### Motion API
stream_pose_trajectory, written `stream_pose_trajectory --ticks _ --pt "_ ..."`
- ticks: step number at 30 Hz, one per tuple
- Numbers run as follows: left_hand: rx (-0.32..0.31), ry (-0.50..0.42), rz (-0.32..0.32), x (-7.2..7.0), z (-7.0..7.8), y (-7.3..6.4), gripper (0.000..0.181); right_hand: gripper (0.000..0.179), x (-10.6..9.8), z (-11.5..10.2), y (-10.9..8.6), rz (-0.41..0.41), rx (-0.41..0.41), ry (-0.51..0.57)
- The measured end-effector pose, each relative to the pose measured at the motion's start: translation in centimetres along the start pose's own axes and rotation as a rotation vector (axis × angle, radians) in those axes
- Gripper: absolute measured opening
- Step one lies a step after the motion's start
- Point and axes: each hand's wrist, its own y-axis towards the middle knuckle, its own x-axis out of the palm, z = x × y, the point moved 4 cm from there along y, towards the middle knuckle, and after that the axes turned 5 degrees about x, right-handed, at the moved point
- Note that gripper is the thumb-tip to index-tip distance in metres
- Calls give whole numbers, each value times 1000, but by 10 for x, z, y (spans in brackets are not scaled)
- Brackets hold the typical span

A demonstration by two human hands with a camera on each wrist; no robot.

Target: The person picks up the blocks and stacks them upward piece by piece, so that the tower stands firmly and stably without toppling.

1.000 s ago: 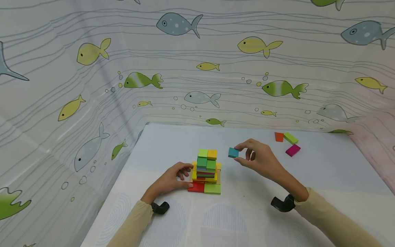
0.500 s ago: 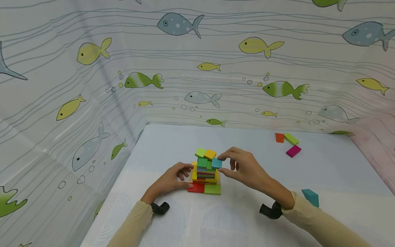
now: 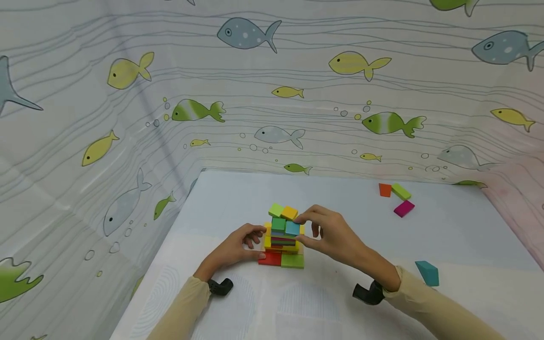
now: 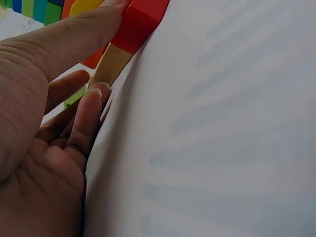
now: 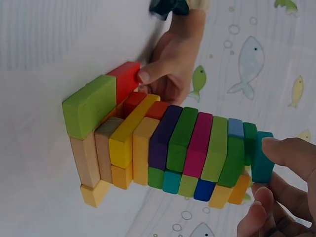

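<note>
A tower of colored wooden blocks stands on the table, with a red block and a lime block at its near foot. My left hand rests at the tower's left foot; its thumb presses the red block, and its fingers lie beside a plain wooden block. With thumb and fingers, my right hand pinches a teal-blue block at the top right of the tower, right beside a green block. Behind these, a lime block and an orange-yellow block sit slightly askew.
At the back right of the table lie an orange block, a lime block and a magenta block. A teal block with slanted sides lies beside the right sleeve. Fish-printed sheeting rises around the table.
My right hand has carried the teal-blue block left and down onto the tower's top. The lime and orange-yellow blocks behind have turned askew. The slanted teal block has come out from behind the sleeve.
</note>
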Motion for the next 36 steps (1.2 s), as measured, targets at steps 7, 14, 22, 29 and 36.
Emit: stream_pose_trajectory --ticks 7,14,22,29,36 --pt "0 -71 10 -7 1 4 52 37 7 2 3 -12 16 -27" --pt "-17 -268 134 -24 25 21 40 38 8 3 4 1 29 -25" --pt "96 -313 199 -28 62 48 34 41 8 4 3 28 45 -6" --pt "106 -353 165 -25 70 51 30 45 7 10 4 52 23 13" --pt "110 -346 150 -22 72 50 29 45 7 21 7 56 71 47"
